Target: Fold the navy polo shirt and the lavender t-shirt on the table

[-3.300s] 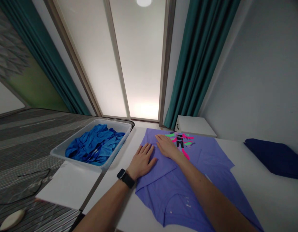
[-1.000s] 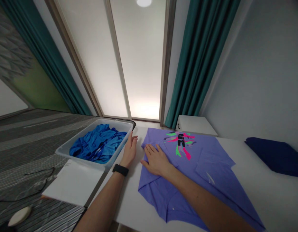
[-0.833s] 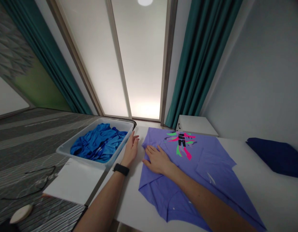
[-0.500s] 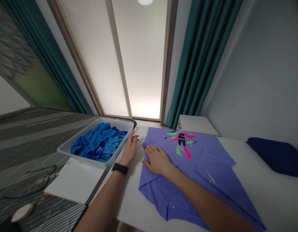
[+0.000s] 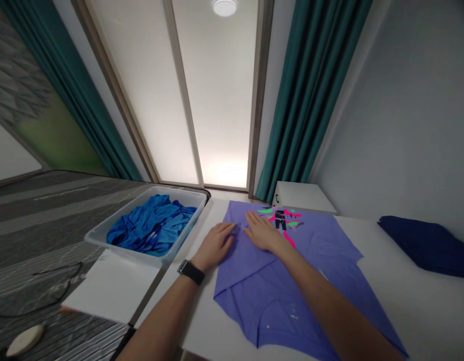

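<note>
A purple T-shirt (image 5: 280, 281) with a pink, green and black print lies spread on the white table (image 5: 202, 321), its left side folded inward. My right hand (image 5: 264, 234) rests flat on the shirt just left of the print, fingers stretched out. At the shirt's left edge is my left hand (image 5: 217, 244), with a dark watch (image 5: 191, 271) on the wrist; its fingers are extended and their tips touch the fabric. Neither hand grips anything. My right forearm crosses over part of the shirt and hides some of it.
Left of the table, a clear plastic bin (image 5: 89, 237) holds crumpled blue clothing (image 5: 151, 228). A folded navy garment (image 5: 423, 243) lies at the right. Behind the table stand a white cabinet (image 5: 305, 196) and a teal curtain (image 5: 292, 125).
My left hand has moved right, from beside the bin onto the shirt's left edge. My right hand has slid right and away from me across the fabric, toward the print.
</note>
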`<act>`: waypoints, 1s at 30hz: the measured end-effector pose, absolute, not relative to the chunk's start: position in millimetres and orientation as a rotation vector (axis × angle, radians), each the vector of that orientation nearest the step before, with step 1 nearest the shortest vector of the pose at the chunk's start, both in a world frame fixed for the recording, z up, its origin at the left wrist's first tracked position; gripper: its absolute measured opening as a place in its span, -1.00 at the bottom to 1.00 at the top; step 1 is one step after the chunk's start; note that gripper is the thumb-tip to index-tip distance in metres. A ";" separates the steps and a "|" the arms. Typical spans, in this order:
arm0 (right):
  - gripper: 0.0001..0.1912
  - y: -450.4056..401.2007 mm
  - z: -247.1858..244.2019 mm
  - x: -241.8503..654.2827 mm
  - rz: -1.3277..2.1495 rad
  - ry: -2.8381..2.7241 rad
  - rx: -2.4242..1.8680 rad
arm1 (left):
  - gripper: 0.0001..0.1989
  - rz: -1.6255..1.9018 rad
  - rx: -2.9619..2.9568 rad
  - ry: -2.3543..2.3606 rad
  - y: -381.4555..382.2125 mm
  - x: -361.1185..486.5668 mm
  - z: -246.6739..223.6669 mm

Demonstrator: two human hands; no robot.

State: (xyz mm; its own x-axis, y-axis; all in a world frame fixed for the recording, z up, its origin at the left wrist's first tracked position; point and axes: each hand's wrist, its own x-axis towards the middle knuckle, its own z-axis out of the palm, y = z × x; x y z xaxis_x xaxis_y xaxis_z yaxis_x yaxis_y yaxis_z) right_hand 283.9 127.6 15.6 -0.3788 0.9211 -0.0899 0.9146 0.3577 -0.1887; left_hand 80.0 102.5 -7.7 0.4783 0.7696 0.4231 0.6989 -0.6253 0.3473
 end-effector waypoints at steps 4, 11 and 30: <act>-0.28 136.4 -1.6 295.3 0.376 -2.562 -1.818 | -0.40 0.552 2.680 1.393 94.2 92.1 -19.9; -0.30 135.3 -13.3 294.0 0.272 -2.524 -1.821 | -0.38 0.337 2.725 1.497 91.2 92.5 -26.7; -0.33 138.6 4.3 303.7 0.353 -2.521 -1.707 | -0.45 0.462 2.606 1.450 93.4 88.5 -21.1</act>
State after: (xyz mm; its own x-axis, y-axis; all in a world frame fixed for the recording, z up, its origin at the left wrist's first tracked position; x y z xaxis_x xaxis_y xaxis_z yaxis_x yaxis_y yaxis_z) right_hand 303.7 138.6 4.3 -0.3777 0.9236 -0.0653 0.9060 0.3541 -0.2320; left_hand 88.5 93.4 -21.1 0.4932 0.8456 0.2042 0.8079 -0.5323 0.2530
